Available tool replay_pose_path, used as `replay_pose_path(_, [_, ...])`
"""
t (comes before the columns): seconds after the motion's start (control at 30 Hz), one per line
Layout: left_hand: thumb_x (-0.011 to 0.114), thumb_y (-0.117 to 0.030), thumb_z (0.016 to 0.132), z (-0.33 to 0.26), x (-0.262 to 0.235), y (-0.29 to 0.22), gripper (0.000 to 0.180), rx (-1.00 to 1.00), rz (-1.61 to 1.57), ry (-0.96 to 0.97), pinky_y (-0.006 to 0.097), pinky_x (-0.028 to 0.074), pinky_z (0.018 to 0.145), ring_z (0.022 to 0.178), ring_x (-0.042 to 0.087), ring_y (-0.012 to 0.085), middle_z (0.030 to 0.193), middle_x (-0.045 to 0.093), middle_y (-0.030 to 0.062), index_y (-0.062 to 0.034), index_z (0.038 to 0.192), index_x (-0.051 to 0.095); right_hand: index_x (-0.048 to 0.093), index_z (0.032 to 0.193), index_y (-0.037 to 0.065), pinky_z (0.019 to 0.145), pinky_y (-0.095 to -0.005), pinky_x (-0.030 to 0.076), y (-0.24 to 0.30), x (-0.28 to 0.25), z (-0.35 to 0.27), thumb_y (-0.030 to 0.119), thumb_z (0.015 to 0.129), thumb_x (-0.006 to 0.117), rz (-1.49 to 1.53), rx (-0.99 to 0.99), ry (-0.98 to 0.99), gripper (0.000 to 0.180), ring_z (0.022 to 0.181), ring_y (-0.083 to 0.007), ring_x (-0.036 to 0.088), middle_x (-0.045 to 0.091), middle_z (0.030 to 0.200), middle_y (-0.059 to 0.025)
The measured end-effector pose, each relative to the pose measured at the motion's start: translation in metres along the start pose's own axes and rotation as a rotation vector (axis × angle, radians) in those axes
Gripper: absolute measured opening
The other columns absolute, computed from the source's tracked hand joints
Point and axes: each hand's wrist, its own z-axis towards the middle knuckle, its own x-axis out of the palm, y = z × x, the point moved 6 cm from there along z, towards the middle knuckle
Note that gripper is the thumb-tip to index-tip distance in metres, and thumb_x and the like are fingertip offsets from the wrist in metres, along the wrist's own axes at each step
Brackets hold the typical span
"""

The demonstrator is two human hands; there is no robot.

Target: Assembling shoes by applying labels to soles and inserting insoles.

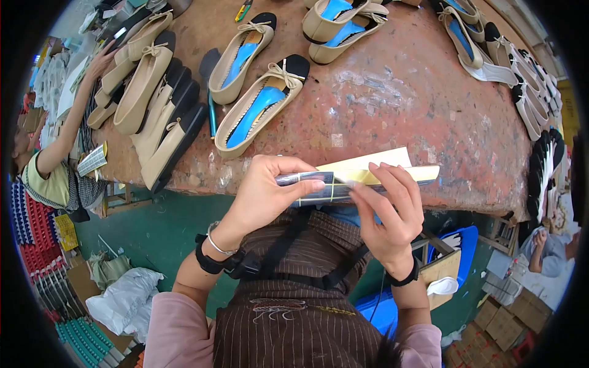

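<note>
My left hand [265, 187] pinches a curled sheet of dark labels [319, 187] with yellow dividing lines, thumb in front and fingers behind. Pale yellow backing [374, 162] shows along its upper and right side. My right hand [392, 211] is at the middle of the sheet, fingers bent, with the fingertips together on a small blurred pale piece, seemingly a label at the sheet's surface. Beyond the sheet, on the table, lie two beige flat shoes [262, 105] with black toes, bows and blue insole pieces.
The worn reddish table [392, 104] carries more flats [343, 27] at the back, stacked shoes [169, 122] at left and a row [527, 92] at right. A teal-handled tool [213, 116] and a cutter [243, 10] lie there. At far left a co-worker's arm [70, 119] reaches over shoes.
</note>
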Motion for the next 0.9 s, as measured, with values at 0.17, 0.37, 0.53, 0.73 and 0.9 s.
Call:
replay_pose_path(0.17, [0.079,-0.002,0.083,0.003,0.001,-0.002,0.012,0.012,0.133,-0.109,0.021,0.052,0.069,0.077,0.064,0.0054,0.085,0.073,0.0042,0.0040,0.093,0.076,0.067,0.114,0.007,0.094,-0.0457,0.051,0.006,-0.008,0.005,-0.005,0.067,0.082,0.319,0.135,-0.124,0.050,0.109,-0.0400,0.063,0.068,0.119,-0.0180])
replay_pose_path(0.37, [0.081,-0.002,0.081,-0.004,0.013,-0.020,0.015,0.049,0.127,-0.089,0.023,0.054,0.073,0.080,0.066,0.0064,0.086,0.075,0.0060,0.0046,0.093,0.076,0.061,0.130,0.004,0.089,-0.0425,0.052,-0.002,0.026,0.003,-0.012,0.074,0.075,0.327,0.131,-0.034,0.060,0.092,-0.0273,0.066,0.073,0.100,-0.0089])
replay_pose_path(0.53, [0.075,-0.006,0.089,-0.006,0.008,-0.021,0.014,0.145,0.053,-0.028,0.024,0.054,0.074,0.081,0.067,0.0075,0.088,0.076,0.0072,0.0044,0.098,0.076,0.066,0.120,0.004,0.078,-0.0351,0.054,-0.014,0.024,-0.003,-0.012,0.074,0.076,0.534,0.420,-0.058,0.051,0.087,-0.0256,0.067,0.075,0.094,-0.0072])
replay_pose_path(0.73, [0.070,-0.011,0.095,-0.004,0.016,-0.017,0.016,0.160,0.007,-0.128,0.025,0.054,0.072,0.080,0.067,0.0056,0.087,0.077,0.0063,0.0019,0.102,0.077,0.068,0.119,0.003,0.075,-0.0350,0.054,0.000,0.019,0.002,-0.011,0.074,0.077,0.187,0.100,-0.223,0.048,0.085,-0.0256,0.068,0.073,0.095,-0.0085])
replay_pose_path(0.9, [0.066,-0.011,0.098,0.001,0.021,-0.008,0.024,0.057,-0.190,-0.043,0.024,0.055,0.078,0.088,0.067,0.0079,0.101,0.075,0.0083,0.0062,0.113,0.071,0.063,0.124,-0.004,0.079,-0.0331,0.057,0.001,0.019,0.001,-0.014,0.078,0.074,0.057,0.076,-0.185,0.048,0.093,-0.0276,0.068,0.075,0.110,-0.0116])
